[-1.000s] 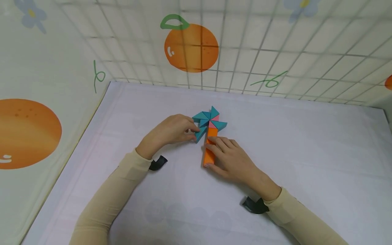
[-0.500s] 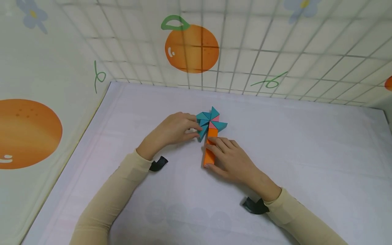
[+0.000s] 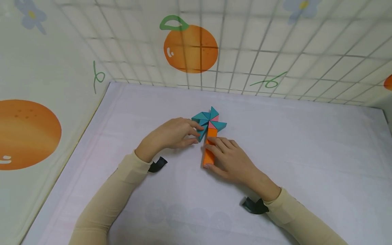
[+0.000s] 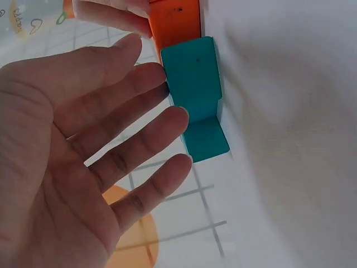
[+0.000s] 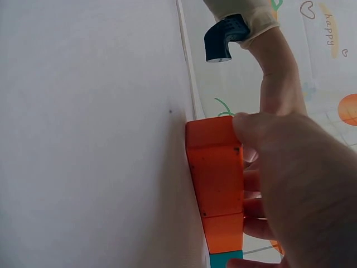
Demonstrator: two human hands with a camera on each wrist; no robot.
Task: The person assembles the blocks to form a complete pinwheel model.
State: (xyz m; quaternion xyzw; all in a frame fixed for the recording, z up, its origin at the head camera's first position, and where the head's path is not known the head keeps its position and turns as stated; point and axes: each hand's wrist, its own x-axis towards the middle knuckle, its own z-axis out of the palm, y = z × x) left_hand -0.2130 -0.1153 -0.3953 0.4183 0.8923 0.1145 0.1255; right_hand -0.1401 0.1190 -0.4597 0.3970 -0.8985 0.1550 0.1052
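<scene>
A flat pinwheel shape point(image 3: 206, 115) of teal and pink triangular blocks lies on the white table. Straight down from it runs a stick of orange blocks point(image 3: 210, 157). At the pinwheel's lower left, my left hand point(image 3: 173, 132) has its fingertips at a teal triangular block point(image 3: 202, 132). In the left wrist view those fingers are extended and spread, their tips at the side of the teal blocks point(image 4: 192, 67). My right hand point(image 3: 234, 160) rests on the orange stick, its thumb at the near end. The right wrist view shows thumb and fingers along the orange blocks' point(image 5: 217, 178) upper edge.
The white tabletop point(image 3: 306, 153) spreads around the blocks. Behind it stands a wall covering with grid lines and a printed orange point(image 3: 191, 49). A dark curved piece point(image 3: 157, 165) sits at the left cuff, and another dark piece point(image 3: 255, 206) at the right cuff.
The lower-left teal triangular block has shifted right, closer to the orange stick. My left hand has then dropped slightly toward me and its fingers have loosened. The right hand stays put.
</scene>
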